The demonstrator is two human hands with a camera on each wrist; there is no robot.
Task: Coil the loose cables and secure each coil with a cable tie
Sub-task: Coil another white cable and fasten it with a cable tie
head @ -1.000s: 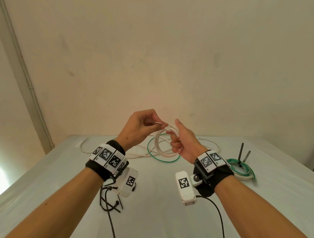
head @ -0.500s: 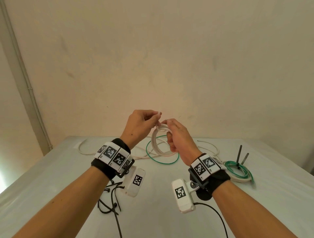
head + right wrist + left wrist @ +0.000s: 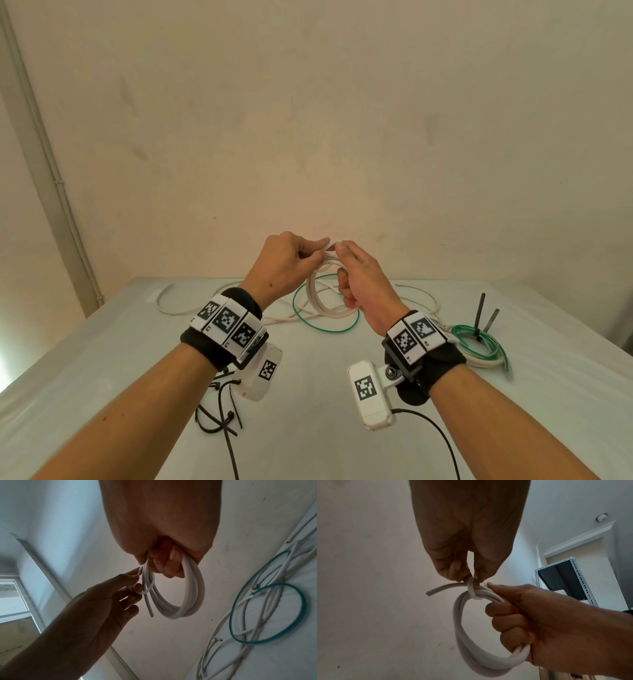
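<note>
I hold a small white cable coil (image 3: 317,298) up above the table (image 3: 102,359). My right hand (image 3: 346,274) grips the coil's right side with its fingers curled through the loops (image 3: 510,616). A white cable tie (image 3: 471,588) is looped round the top of the coil. My left hand (image 3: 318,246) pinches that tie (image 3: 140,571) between thumb and fingertips, right beside my right forefinger. The coil's free end (image 3: 435,590) sticks out to the left. The coil (image 3: 187,601) hangs below my right hand (image 3: 164,563).
Below the hands, a loose green cable loop (image 3: 325,320) and loose white cables (image 3: 174,305) lie on the table by the wall. At the right sits a tied green and white coil (image 3: 479,347). Several black cable ties (image 3: 219,414) lie at the front left.
Both hands have risen a little with the coil. My right hand has rolled over, its thumb no longer pointing up, and its forefinger has come to the tie that my left hand pinches.
</note>
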